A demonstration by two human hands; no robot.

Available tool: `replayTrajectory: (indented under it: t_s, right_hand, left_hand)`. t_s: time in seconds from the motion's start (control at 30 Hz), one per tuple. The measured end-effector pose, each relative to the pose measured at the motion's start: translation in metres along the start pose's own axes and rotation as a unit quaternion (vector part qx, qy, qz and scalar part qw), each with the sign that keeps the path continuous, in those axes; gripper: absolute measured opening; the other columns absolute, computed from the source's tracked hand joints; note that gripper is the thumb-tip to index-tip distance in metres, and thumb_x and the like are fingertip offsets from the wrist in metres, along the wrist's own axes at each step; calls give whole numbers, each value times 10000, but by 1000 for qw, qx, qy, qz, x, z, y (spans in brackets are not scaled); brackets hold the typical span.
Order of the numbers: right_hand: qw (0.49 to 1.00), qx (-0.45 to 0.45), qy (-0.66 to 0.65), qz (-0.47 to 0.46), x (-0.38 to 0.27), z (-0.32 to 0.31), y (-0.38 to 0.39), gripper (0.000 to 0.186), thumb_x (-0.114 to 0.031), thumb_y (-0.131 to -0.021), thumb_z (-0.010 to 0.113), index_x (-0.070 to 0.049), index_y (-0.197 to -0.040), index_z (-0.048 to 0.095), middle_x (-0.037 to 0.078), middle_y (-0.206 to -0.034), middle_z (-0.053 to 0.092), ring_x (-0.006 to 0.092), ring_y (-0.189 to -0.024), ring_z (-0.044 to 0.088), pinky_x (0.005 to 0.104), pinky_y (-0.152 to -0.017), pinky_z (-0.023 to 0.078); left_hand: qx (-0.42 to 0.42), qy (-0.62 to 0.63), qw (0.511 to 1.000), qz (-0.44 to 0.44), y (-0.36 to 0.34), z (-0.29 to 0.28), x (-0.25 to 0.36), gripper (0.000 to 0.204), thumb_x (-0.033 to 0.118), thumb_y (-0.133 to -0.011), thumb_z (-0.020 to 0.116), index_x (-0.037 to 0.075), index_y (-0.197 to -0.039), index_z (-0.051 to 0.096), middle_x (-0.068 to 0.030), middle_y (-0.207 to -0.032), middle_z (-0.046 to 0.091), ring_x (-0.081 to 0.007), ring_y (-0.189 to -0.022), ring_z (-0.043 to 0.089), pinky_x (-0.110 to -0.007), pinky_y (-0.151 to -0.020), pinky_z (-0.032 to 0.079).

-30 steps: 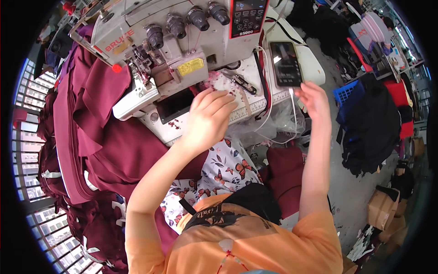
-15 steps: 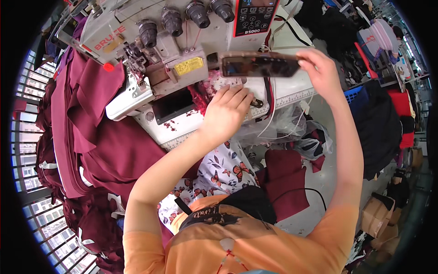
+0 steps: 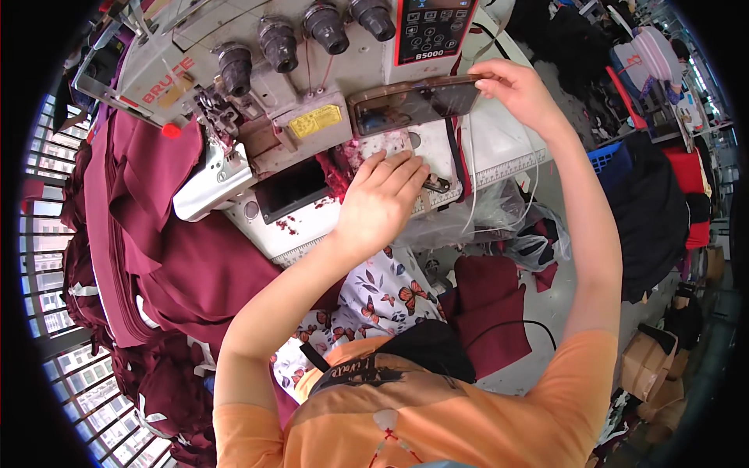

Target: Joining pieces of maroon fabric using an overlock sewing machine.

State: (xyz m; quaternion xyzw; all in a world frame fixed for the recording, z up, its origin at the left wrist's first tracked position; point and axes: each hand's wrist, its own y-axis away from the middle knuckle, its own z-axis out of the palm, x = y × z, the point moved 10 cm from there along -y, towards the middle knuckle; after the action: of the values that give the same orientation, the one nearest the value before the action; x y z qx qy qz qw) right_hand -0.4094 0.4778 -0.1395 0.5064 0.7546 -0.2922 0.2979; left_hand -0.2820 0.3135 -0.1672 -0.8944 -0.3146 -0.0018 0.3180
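Note:
My right hand (image 3: 519, 93) grips the end of a dark phone (image 3: 413, 107), holding it sideways in front of the sewing machine (image 3: 211, 35), below its thread-tension dials and control panel. My left hand (image 3: 378, 199) lies over small snips (image 3: 438, 184) on the machine bed, fingers slightly bent and loosely spread; their tips and most of the snips are hard to make out. Maroon lint (image 3: 338, 178) is scattered beside a dark rectangular opening (image 3: 291, 193) left of that hand.
Maroon fabric pieces (image 3: 183, 265) pile at the left by a barred window. Butterfly-print cloth (image 3: 370, 292) hangs below the bed. White cables (image 3: 535, 187) dangle at the right. Dark cloth (image 3: 647, 218), a blue crate (image 3: 605, 158) and cardboard boxes (image 3: 647, 359) are farther right.
My right hand has lifted the phone from the table's right side, turned it sideways and moved it left toward the machine. My left hand has shifted rightward onto the snips.

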Motion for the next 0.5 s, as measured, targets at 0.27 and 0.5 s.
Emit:
replayTrajectory:
  t_s: [0.27,0.5]
  right_hand:
    - [999,16,25,13,-3,-6,2,267,-69,-811,590,-4,-1069,571,44,-943,613,97,-826,572,230,-735,453]
    - [995,71,64,5,-14,-13,12,307,-42,-786,615,-9,-1085,555,52,-986,596,96,-818,573,223,-729,456]
  left_hand:
    - [30,-4,999,-12,-2,-4,0,345,98,-654,543,21,-988,584,-77,-1016,578,-212,-999,520,-359,-882,379]
    - [57,-6,998,-20,9,-34,6,360,97,-633,565,12,-983,585,-100,-1052,557,-243,-985,509,-366,-851,386]
